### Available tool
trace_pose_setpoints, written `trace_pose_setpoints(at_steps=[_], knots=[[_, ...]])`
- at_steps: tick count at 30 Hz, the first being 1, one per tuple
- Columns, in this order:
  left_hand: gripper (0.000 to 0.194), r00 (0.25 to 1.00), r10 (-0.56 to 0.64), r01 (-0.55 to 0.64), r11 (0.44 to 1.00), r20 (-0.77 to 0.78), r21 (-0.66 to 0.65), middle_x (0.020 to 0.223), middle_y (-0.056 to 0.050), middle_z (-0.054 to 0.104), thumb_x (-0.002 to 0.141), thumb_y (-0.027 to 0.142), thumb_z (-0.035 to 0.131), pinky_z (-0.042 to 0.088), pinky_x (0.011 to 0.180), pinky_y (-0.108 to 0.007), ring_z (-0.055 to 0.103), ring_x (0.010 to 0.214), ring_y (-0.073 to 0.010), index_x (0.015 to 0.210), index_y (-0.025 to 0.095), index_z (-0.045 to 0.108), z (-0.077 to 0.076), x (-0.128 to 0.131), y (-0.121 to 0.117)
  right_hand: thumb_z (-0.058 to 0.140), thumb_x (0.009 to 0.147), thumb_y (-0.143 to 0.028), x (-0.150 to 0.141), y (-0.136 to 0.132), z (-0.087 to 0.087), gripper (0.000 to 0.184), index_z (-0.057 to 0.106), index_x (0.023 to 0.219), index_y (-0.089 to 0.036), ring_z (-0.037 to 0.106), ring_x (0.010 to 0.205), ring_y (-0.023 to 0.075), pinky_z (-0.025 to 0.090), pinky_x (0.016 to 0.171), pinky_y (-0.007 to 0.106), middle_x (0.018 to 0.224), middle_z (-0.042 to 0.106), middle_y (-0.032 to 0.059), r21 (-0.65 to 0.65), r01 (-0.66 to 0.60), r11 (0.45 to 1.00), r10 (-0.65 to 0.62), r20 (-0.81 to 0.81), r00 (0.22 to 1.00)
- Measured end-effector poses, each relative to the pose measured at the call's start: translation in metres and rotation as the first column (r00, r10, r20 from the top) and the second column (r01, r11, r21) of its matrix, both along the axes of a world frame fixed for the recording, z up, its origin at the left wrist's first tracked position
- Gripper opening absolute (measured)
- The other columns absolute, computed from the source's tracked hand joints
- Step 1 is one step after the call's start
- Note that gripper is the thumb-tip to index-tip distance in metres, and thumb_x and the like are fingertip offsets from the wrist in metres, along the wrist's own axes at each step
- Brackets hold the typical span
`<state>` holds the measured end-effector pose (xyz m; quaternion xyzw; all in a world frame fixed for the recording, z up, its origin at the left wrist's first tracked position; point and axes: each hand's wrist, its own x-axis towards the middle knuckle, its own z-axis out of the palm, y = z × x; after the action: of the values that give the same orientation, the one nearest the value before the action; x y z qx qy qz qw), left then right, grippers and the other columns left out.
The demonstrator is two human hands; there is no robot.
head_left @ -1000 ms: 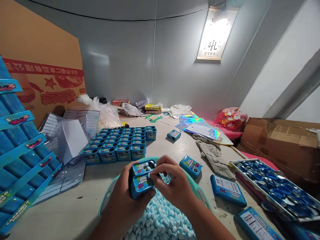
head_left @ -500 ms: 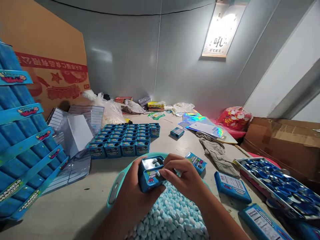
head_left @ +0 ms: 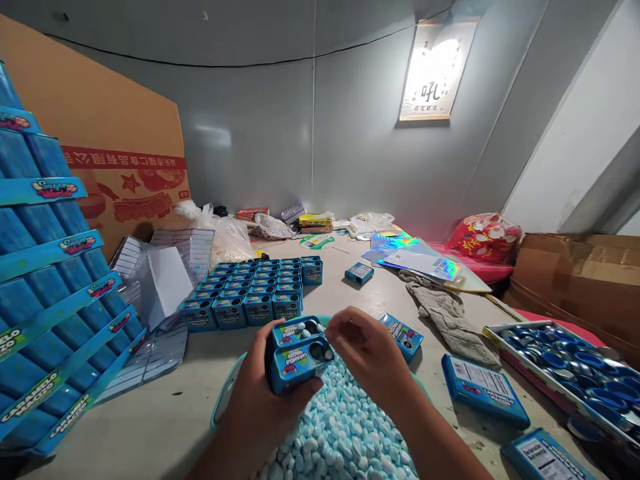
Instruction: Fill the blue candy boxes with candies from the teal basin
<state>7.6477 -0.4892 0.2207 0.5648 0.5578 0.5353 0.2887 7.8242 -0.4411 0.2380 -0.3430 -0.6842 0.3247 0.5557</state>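
My left hand (head_left: 260, 407) is wrapped around two blue candy tins (head_left: 295, 373), held side by side with their printed tops and round dark holes facing up. Pale candies show at the far tin's hole, and one or two sit in the near tin's hole. Just right of the holes, my right hand (head_left: 373, 357) has its fingers curled together; whatever they may hold is hidden. Beneath both hands is a turquoise basin (head_left: 227, 393), heaped with pale blue and white candies (head_left: 345, 427).
Rows of blue tins (head_left: 250, 297) stand beyond the basin. Several loose tins (head_left: 483, 393) lie to the right, near a tray of blue lids (head_left: 565, 367) and a grey glove (head_left: 445, 313). Stacked display boxes (head_left: 65, 300) rise at the left.
My right hand's fingers have drawn back slightly from the tins, where they pinched a candy. The tins have turned, so both tops and holes show more clearly. The view has tilted up.
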Motion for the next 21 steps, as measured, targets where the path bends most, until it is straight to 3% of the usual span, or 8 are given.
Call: trace_pose_setpoints(at_steps=[5,8,10,12,15,21], knots=[[0.085,0.999,0.045,-0.045,0.999,0.01,-0.002,0.133,-0.01,0.067,0.063,0.038,0.084,0.053,0.101,-0.048,0.069,0.112,-0.0324,0.14,0.026,0.049,0.001,-0.002,0.0,0.07,0.082,-0.037,-0.006,0.0,0.0,0.021,0.059,0.081,-0.019,0.05,0.065,0.0131,0.039,0.058,0.025,0.07,0.055,-0.0018,-0.128,-0.089,0.988,0.087,-0.022,0.996],[0.084,0.998,0.059,-0.059,0.998,0.025,-0.006,0.133,-0.01,0.068,0.064,0.04,0.083,0.054,0.099,-0.046,0.07,0.109,-0.0318,0.139,0.026,0.05,0.002,-0.001,-0.002,0.079,0.077,-0.044,-0.008,0.004,-0.003,0.034,0.058,0.09,-0.02,0.044,0.066,0.0116,0.038,0.058,0.024,0.075,0.047,-0.0045,-0.162,-0.088,0.983,0.07,-0.113,0.991],[0.083,0.998,0.04,-0.04,0.999,0.048,-0.008,0.129,-0.009,0.07,0.062,0.038,0.083,0.055,0.097,-0.044,0.071,0.107,-0.0308,0.138,0.026,0.051,0.004,0.0,-0.005,0.08,0.079,-0.05,-0.007,0.006,-0.005,0.04,0.054,0.088,-0.021,0.041,0.065,0.0109,0.036,0.057,0.024,0.075,0.043,-0.0053,-0.132,-0.033,0.991,0.015,-0.135,0.991],[0.082,0.998,-0.001,0.002,1.0,0.063,-0.02,0.126,-0.008,0.071,0.06,0.034,0.082,0.057,0.095,-0.041,0.072,0.105,-0.0297,0.136,0.026,0.053,0.005,0.002,-0.008,0.069,0.091,-0.056,-0.005,0.006,-0.006,0.04,0.05,0.082,-0.022,0.039,0.064,0.0113,0.033,0.056,0.025,0.072,0.042,-0.0049,-0.073,0.015,0.997,-0.024,-0.13,0.991],[0.084,0.994,-0.064,0.067,0.997,0.092,-0.031,0.127,-0.007,0.071,0.058,0.032,0.083,0.058,0.09,-0.036,0.073,0.103,-0.028,0.136,0.026,0.053,0.007,0.002,-0.01,0.052,0.103,-0.053,-0.002,0.004,-0.005,0.042,0.054,0.076,-0.02,0.045,0.068,0.0131,0.036,0.06,0.027,0.075,0.049,-0.0011,0.04,0.023,0.999,-0.02,-0.084,0.996],[0.086,0.966,-0.147,0.158,0.987,0.213,-0.034,0.12,-0.007,0.074,0.059,0.034,0.086,0.058,0.082,-0.029,0.073,0.096,-0.0238,0.137,0.023,0.051,0.009,0.0,-0.009,0.059,0.102,-0.043,-0.003,0.002,-0.003,0.04,0.067,0.071,-0.018,0.052,0.071,0.0138,0.038,0.063,0.028,0.078,0.055,0.0024,0.195,0.033,0.98,-0.057,0.12,0.991]])
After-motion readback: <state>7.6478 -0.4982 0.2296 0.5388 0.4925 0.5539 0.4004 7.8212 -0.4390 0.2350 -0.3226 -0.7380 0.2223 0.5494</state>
